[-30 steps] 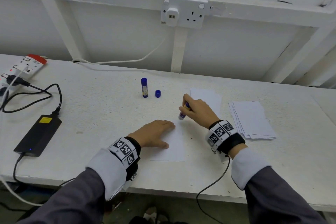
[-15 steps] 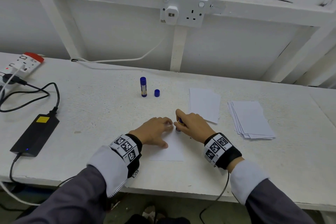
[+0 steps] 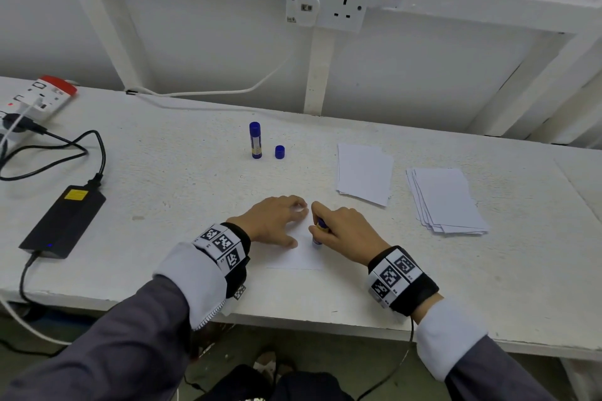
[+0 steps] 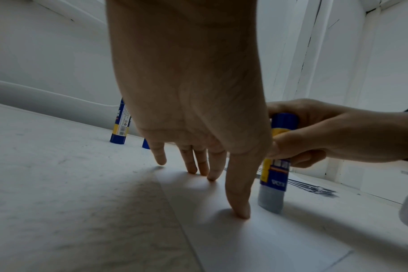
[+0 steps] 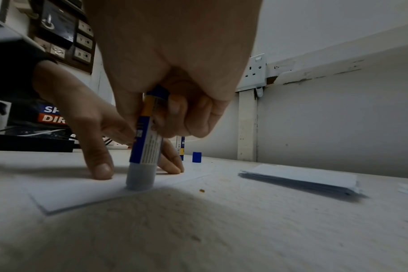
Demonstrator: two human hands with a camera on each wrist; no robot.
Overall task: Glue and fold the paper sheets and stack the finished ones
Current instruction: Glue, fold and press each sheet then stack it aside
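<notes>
A white paper sheet (image 3: 298,259) lies flat near the table's front edge. My left hand (image 3: 277,221) presses it down with straight, spread fingers (image 4: 237,206). My right hand (image 3: 342,231) grips an uncapped blue and yellow glue stick (image 5: 144,147), held almost upright with its tip on the sheet's right edge, just right of the left thumb. Further right lie a small pile of papers (image 3: 363,174) and a fanned stack of white sheets (image 3: 446,202).
A second capped glue stick (image 3: 255,140) stands behind the hands, a loose blue cap (image 3: 279,152) beside it. At the left lie a black power adapter (image 3: 63,221), its cables and a power strip (image 3: 35,99). A wall socket (image 3: 325,3) sits above the table.
My right hand has drawn the glue stick down the sheet's right edge toward me. The left hand stays pressed on the sheet.
</notes>
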